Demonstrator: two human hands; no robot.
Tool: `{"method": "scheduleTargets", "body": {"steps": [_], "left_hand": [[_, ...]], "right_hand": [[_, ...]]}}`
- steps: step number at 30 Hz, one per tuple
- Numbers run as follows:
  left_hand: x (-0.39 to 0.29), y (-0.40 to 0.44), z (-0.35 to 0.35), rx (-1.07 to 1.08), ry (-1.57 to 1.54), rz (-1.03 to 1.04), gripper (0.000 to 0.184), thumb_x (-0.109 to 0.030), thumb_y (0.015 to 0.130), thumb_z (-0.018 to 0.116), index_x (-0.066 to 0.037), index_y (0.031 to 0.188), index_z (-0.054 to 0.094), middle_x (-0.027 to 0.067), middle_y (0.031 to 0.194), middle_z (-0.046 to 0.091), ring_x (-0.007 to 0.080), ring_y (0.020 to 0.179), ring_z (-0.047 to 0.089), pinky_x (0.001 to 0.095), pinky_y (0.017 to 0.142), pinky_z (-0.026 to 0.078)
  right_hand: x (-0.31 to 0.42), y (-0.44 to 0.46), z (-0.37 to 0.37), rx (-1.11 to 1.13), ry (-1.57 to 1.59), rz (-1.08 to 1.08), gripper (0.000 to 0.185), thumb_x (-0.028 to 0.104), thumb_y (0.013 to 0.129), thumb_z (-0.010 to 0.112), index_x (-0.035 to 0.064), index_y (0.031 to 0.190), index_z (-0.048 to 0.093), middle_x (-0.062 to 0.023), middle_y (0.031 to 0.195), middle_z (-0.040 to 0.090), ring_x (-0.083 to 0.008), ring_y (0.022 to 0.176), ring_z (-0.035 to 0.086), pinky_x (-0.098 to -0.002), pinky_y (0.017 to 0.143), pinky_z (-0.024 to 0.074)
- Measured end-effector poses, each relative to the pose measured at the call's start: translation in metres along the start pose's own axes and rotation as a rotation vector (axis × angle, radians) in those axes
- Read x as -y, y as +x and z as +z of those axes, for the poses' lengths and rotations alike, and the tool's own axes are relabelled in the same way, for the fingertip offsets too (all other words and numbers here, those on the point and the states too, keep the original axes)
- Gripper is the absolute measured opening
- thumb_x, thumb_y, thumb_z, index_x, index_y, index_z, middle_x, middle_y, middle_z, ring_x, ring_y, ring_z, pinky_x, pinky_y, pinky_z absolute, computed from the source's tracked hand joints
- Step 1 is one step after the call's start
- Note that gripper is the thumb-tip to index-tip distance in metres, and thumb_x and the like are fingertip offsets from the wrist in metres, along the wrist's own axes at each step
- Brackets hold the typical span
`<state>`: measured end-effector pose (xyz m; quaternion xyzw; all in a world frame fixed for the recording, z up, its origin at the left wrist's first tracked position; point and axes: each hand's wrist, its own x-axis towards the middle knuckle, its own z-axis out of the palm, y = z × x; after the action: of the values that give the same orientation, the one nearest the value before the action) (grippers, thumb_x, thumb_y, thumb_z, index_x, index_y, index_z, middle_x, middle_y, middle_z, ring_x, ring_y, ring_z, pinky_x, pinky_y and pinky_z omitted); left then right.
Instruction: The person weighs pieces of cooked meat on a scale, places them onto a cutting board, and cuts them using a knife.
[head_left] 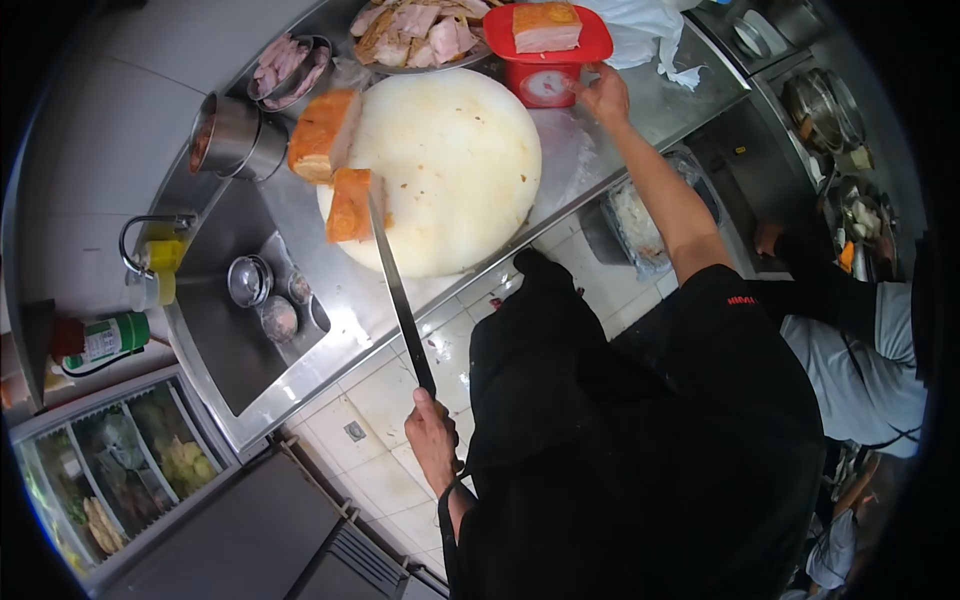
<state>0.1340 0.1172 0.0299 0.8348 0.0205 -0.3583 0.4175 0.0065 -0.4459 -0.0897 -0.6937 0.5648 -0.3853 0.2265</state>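
My left hand (432, 440) is closed around the black handle of a long knife (398, 285). The tip of its blade rests against a smaller block of roast pork belly (350, 206) at the left of the round white cutting board (455, 170). Just behind that piece sits a larger orange-skinned pork block (325, 132). Across the board, my right hand (604, 96) grips the side of a red kitchen scale (545, 84), its fingers partly hidden. On the scale's platter lies another roast pork block (546, 28).
A metal bowl of pork pieces (425, 35) stands behind the board. Metal pots (230, 140) and bowls of meat (285, 75) line the back left, beside the sink (235, 330). White plastic bags (640, 35) lie right of the scale. Another person (860, 360) is at the right.
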Motion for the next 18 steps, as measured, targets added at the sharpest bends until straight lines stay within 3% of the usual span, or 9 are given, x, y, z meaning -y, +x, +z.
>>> {"method": "scheduleTargets", "body": {"steps": [10,13,16,18], "left_hand": [[0.012,-0.003,0.026,0.01,0.066,0.107,0.072,-0.07,0.097,0.039,-0.011,0.056,0.04,-0.0015,0.049,0.035,0.0107,0.042,0.033,0.0303,0.041,0.024],[0.01,-0.004,0.03,0.074,0.022,0.072,0.07,-0.063,0.099,0.043,-0.005,0.06,0.046,-0.0004,0.053,0.04,0.0099,0.045,0.036,0.0294,0.042,0.027],[0.012,0.001,0.039,0.084,0.065,0.086,0.07,-0.064,0.099,0.043,-0.006,0.059,0.044,-0.0005,0.052,0.039,0.01,0.044,0.037,0.0293,0.041,0.027],[0.008,0.0,0.044,0.101,0.073,0.089,0.072,-0.066,0.099,0.04,-0.007,0.059,0.044,-0.0002,0.051,0.039,0.0104,0.044,0.037,0.0296,0.041,0.028]], "right_hand": [[-0.052,-0.055,-0.034,-0.059,-0.012,0.1,0.041,0.025,0.077,0.078,0.0048,0.112,0.069,-0.0155,0.096,0.071,-0.0296,0.085,0.069,-0.039,0.081,0.0526],[-0.053,-0.078,-0.053,-0.034,-0.024,0.179,0.039,0.023,0.077,0.078,0.0049,0.11,0.07,-0.0151,0.094,0.071,-0.0306,0.085,0.069,-0.0397,0.081,0.0525],[-0.051,-0.077,-0.063,-0.076,-0.001,0.178,0.04,0.023,0.076,0.078,0.0049,0.111,0.069,-0.015,0.096,0.07,-0.0307,0.087,0.068,-0.0403,0.082,0.0522],[-0.027,-0.066,-0.08,-0.123,0.009,0.044,0.043,0.025,0.075,0.078,0.0052,0.112,0.069,-0.0152,0.099,0.07,-0.0306,0.088,0.068,-0.0398,0.084,0.0519]]}}
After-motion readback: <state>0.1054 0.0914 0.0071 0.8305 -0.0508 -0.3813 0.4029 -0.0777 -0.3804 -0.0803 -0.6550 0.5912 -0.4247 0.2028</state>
